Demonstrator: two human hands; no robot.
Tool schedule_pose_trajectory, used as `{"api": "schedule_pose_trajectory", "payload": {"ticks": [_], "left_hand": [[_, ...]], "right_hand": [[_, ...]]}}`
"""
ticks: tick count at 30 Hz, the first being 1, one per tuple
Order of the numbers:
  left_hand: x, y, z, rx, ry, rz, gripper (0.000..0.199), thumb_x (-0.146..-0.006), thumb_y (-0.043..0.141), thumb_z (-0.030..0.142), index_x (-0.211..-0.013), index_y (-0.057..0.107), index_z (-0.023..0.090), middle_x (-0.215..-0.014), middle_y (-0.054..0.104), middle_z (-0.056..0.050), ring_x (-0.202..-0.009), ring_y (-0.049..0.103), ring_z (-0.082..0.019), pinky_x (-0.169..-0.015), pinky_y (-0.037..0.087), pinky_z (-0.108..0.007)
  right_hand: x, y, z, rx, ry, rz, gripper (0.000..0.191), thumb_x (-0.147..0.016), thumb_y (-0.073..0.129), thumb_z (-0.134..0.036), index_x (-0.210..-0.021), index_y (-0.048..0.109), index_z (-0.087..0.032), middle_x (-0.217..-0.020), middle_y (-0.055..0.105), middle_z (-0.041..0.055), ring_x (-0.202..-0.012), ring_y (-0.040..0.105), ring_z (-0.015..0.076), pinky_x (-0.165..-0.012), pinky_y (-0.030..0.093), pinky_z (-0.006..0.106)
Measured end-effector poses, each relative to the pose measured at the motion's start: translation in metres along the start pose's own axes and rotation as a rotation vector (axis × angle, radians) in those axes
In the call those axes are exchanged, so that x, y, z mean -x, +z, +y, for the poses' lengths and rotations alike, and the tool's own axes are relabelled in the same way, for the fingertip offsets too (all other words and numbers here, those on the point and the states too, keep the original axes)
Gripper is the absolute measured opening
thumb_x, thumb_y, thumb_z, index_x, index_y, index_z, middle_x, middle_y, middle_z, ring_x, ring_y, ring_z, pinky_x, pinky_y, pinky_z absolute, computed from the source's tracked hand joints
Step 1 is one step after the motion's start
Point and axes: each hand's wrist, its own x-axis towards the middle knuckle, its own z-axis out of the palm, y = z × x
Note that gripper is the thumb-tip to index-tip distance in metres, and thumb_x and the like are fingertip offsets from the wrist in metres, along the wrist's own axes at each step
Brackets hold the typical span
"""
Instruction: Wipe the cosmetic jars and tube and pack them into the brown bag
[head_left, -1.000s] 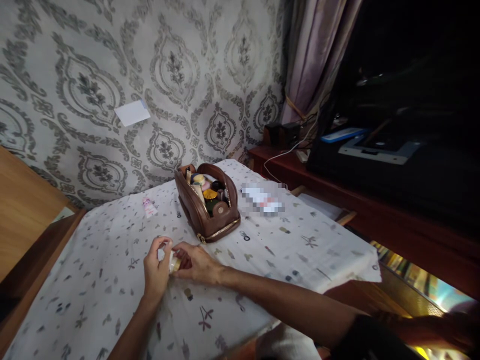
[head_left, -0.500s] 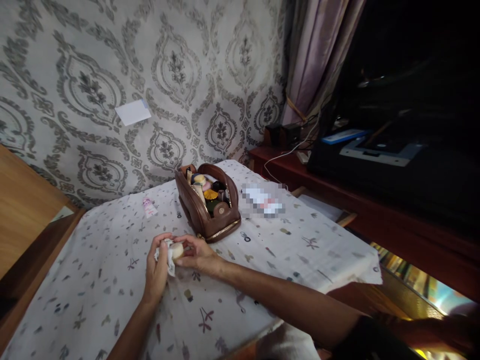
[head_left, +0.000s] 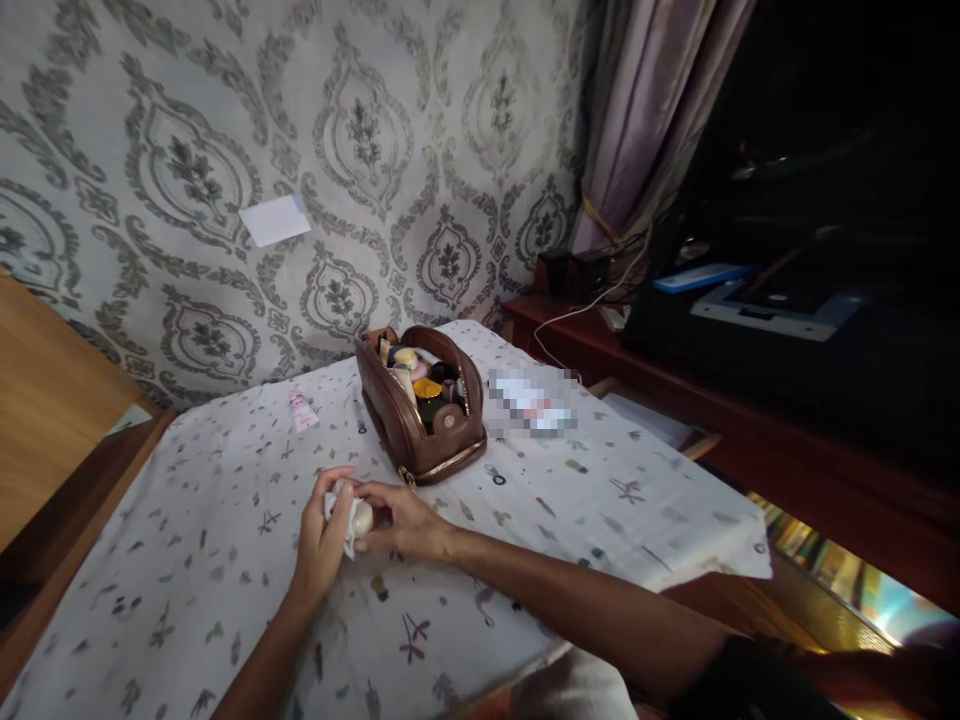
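Observation:
My left hand is wrapped round a crumpled white wipe, which presses against a small round cream-coloured item. From the other side, the fingers and thumb of my right hand grip that round item. Both hands are above the patterned cloth, in front of a brown bag. The bag stands unzipped and is filled with several small jars and tubes, among them a yellow round one.
A small pink and white tube lies on the white patterned tablecloth, left of the bag. Right of the bag is a pixelated item. Beyond the right edge stands a dark red cabinet with a large black screen.
The round item has turned a little between my fingers, with its face showing differently. The whole view has shifted slightly. Both hands keep their hold.

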Motion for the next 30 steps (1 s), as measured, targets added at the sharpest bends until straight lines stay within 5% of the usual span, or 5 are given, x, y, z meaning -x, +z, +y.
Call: {"api": "schedule_pose_trajectory", "payload": {"ticks": [10, 16, 21, 30], "left_hand": [[0.001, 0.009, -0.003, 0.174, -0.138, 0.07, 0.061, -0.091, 0.042, 0.074, -0.111, 0.063, 0.02, -0.1, 0.069, -0.006, -0.092, 0.064, -0.021, -0.082, 0.051, -0.03], [0.002, 0.018, -0.009, 0.349, -0.185, 0.028, 0.061, -0.093, 0.041, 0.072, -0.116, 0.061, 0.018, -0.103, 0.07, -0.007, -0.093, 0.066, -0.019, -0.082, 0.053, -0.03], [0.002, 0.018, -0.01, 0.419, -0.165, 0.004, 0.055, -0.093, 0.047, 0.068, -0.11, 0.063, 0.019, -0.101, 0.07, -0.006, -0.092, 0.066, -0.018, -0.082, 0.052, -0.029], [0.002, 0.014, 0.0, 0.416, -0.183, 0.1, 0.053, -0.086, 0.057, 0.07, -0.093, 0.064, 0.018, -0.08, 0.06, 0.0, -0.075, 0.058, -0.014, -0.068, 0.048, -0.023]], "right_hand": [[-0.006, 0.0, -0.001, -0.158, -0.027, 0.113, 0.069, -0.056, 0.094, -0.047, -0.116, 0.069, -0.022, -0.108, 0.07, 0.0037, -0.099, 0.066, 0.0196, -0.1, 0.049, 0.039], [0.0, 0.001, -0.016, 0.216, -0.207, 0.258, 0.047, -0.068, 0.088, -0.039, -0.109, 0.072, -0.022, -0.106, 0.065, 0.0038, -0.097, 0.062, 0.0192, -0.088, 0.05, 0.032], [0.003, 0.001, -0.018, 0.467, -0.232, 0.327, 0.038, -0.077, 0.082, -0.031, -0.112, 0.072, -0.025, -0.106, 0.068, 0.0041, -0.101, 0.06, 0.0212, -0.093, 0.048, 0.036], [0.007, 0.005, -0.019, 0.612, -0.249, 0.241, 0.042, -0.074, 0.081, -0.02, -0.114, 0.069, -0.025, -0.107, 0.066, 0.0038, -0.105, 0.059, 0.0224, -0.097, 0.046, 0.038]]}}
